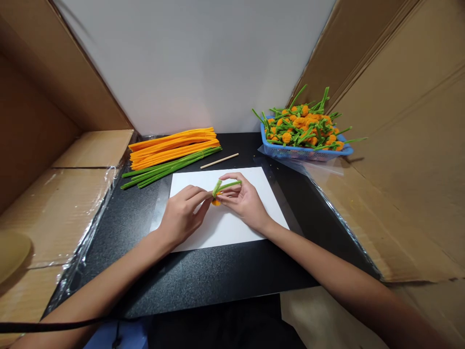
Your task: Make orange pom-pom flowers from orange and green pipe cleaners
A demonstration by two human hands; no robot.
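Note:
My left hand (183,215) and my right hand (240,199) meet above a white paper sheet (227,232). Between their fingertips is a green pipe cleaner (227,186), bent into a narrow loop. A bit of orange pipe cleaner (216,202) shows under it, partly hidden by my fingers. Both hands pinch this piece. Beyond the paper lie a bundle of orange pipe cleaners (174,149) and a tied bundle of green ones (170,167), with neither hand touching them.
A blue plastic basket (307,154) at the back right is heaped with orange-and-green pipe-cleaner flowers. A thin wooden stick (219,160) lies behind the paper on the black tabletop (218,276). Cardboard walls (385,145) rise on both sides, with a white wall behind.

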